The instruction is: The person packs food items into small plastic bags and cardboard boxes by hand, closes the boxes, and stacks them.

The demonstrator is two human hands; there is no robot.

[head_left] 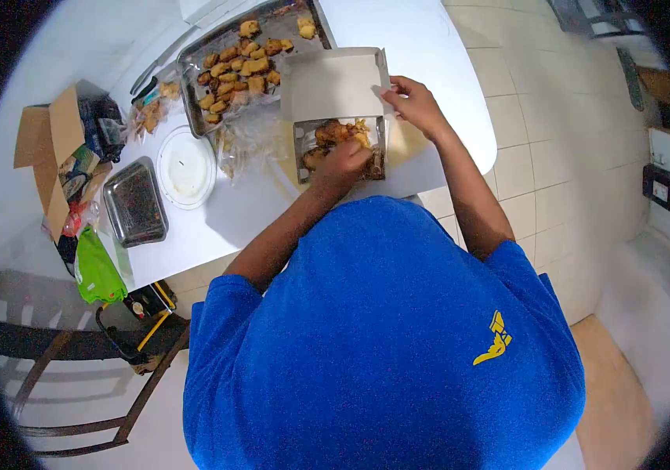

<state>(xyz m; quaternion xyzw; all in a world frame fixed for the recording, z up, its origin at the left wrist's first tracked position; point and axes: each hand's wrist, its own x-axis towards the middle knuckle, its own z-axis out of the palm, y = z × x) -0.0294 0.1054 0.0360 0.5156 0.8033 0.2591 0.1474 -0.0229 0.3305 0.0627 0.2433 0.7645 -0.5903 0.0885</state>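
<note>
An open cardboard box (299,166) stands near the table's edge, its lid (333,84) raised on the far side. Browned pieces of food (327,133) lie inside. My left hand (344,163) reaches into the box with its fingers closed over the food; what they hold is hidden. At the lid's right edge is my right hand (416,106), its thumb and fingers closed on the cardboard.
A dark baking tray (191,100) with several golden pieces stands behind, beside crumpled clear plastic (253,141). Further left are a white plate (186,168), an empty metal pan (135,202), an open carton (67,125) and a green bag (98,266). A chair (127,415) stands lower left.
</note>
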